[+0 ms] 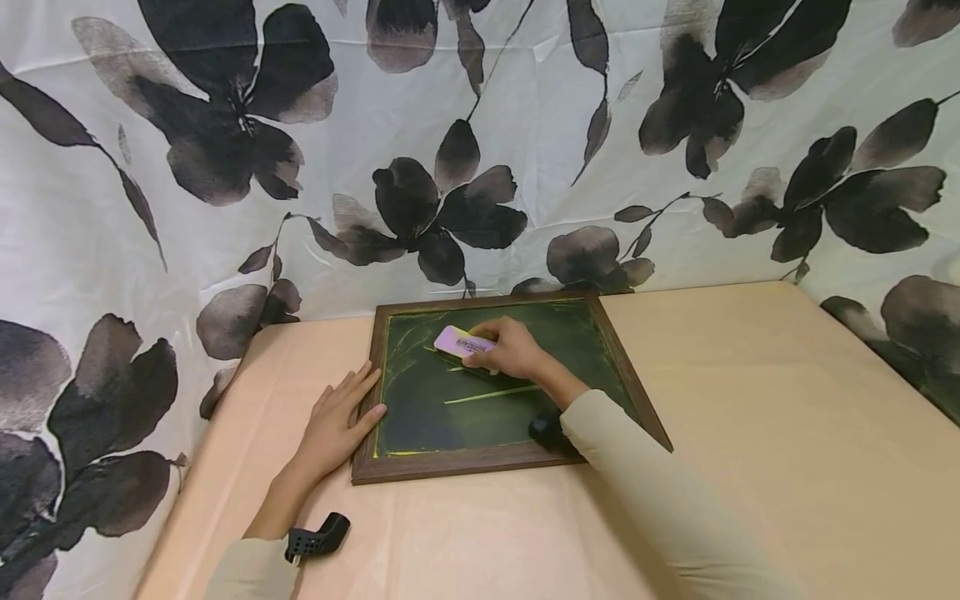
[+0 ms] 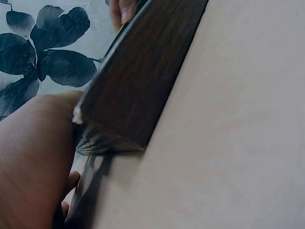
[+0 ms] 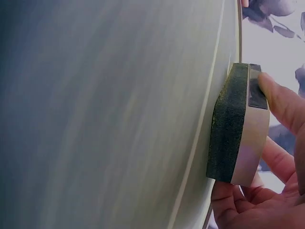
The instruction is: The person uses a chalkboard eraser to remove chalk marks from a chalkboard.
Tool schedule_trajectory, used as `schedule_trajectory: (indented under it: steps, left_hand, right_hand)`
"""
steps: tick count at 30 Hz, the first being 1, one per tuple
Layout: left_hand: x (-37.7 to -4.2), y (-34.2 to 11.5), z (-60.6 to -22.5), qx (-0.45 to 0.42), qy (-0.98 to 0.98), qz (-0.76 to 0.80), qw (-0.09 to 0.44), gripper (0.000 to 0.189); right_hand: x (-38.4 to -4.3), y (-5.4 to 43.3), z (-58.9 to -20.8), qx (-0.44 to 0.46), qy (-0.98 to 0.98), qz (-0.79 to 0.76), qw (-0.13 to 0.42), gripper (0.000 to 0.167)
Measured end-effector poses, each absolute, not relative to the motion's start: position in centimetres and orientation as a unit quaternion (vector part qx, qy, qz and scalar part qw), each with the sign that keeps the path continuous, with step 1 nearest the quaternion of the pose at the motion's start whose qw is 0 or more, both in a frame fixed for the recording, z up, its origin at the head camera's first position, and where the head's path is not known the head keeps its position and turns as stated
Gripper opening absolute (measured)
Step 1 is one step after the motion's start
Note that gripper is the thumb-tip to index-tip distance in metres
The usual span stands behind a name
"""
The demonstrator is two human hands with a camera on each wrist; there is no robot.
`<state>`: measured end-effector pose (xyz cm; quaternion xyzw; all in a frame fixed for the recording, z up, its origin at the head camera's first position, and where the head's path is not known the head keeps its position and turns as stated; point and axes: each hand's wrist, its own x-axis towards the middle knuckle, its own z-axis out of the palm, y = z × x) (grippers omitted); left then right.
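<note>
A wood-framed chalkboard (image 1: 420,425) lies on the table. My right hand (image 1: 512,350) pinches a chalkboard eraser (image 1: 454,342) between thumb and fingers over the upper middle of the board. The eraser has a light purple back with a label; in the right wrist view its dark felt side (image 3: 228,129) faces the green surface. A yellow chalk line (image 1: 487,395) runs below it, with short yellow marks beside the eraser. My left hand (image 1: 337,421) rests with extended fingers on the board's left frame edge. In the left wrist view that hand (image 2: 35,157) lies beside the frame's corner (image 2: 128,81).
The table (image 1: 750,400) has a pale peach cover. A white cloth with dark flowers (image 1: 450,208) hangs behind and along the sides. Black wrist devices (image 1: 318,537) sit on both wrists; the right one overlaps the board's lower right in the head view.
</note>
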<state>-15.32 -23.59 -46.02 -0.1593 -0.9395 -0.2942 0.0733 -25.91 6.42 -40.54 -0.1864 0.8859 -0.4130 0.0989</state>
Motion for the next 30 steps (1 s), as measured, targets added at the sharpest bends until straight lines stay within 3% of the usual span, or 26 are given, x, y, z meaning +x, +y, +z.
schedule_trajectory:
  steps: [15,30]
  left_hand:
    - [-15.4,-23.7,-46.0,-0.154,-0.941,-0.291,0.072,0.062]
    - [-15.2,-23.5,-45.9,-0.159,-0.942,-0.283,0.082,0.062]
  right_hand:
    - [-25.6,3.3,-40.1,-0.254,0.875,-0.393,0.124,0.048]
    - [-26.4,12.6,-39.8,-0.226,0.913,-0.331,0.073,0.053]
